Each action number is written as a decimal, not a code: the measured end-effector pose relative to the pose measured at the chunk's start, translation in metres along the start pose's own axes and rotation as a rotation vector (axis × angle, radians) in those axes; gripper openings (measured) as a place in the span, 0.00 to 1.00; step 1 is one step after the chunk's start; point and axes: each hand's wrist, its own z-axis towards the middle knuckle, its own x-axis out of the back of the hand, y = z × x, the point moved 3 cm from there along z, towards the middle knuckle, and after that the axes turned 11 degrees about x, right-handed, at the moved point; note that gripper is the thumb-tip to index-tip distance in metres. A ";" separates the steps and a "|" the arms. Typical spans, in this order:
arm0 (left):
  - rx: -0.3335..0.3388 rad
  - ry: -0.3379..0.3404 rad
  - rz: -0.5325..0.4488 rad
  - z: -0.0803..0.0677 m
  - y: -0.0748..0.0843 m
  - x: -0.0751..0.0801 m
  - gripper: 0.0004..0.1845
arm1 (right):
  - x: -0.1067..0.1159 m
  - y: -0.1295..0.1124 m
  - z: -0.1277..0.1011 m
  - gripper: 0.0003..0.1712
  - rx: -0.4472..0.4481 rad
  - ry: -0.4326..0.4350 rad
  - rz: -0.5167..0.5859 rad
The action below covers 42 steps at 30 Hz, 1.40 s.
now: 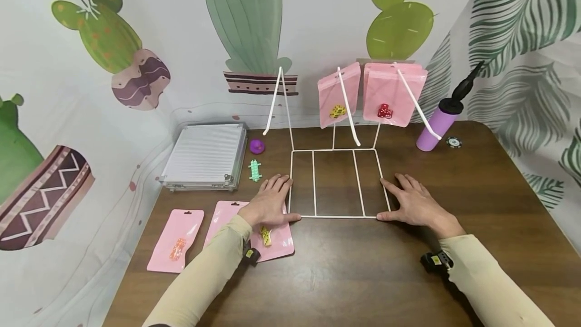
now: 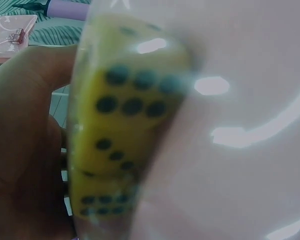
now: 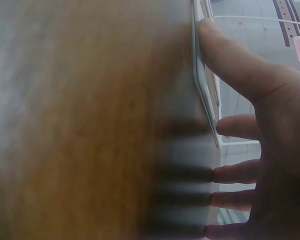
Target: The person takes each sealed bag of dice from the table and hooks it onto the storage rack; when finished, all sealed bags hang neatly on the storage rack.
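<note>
A white wire rack stands on the brown table, its flat base between my hands. My left hand lies flat against the base's left edge, resting on a pink bag that holds yellow dice. The left wrist view shows those dice close up through the bag's film. My right hand lies flat along the base's right edge, thumb at the front corner. In the right wrist view the thumb touches the white wire. Two pink bags hang on the rack's arms.
Two more pink bags lie at the left front. A silver case, a green toy and a purple object sit behind my left hand. A purple pump and a poker chip are at the back right.
</note>
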 end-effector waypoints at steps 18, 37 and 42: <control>0.002 0.004 -0.038 -0.001 0.001 0.001 0.58 | 0.002 0.001 0.003 0.60 0.002 -0.049 0.007; 0.031 0.189 -0.363 -0.046 -0.016 0.028 0.42 | 0.002 -0.002 0.002 0.59 0.000 -0.043 0.028; 0.067 0.222 -0.359 -0.069 -0.018 0.026 0.41 | 0.002 -0.003 0.002 0.59 0.003 -0.041 0.028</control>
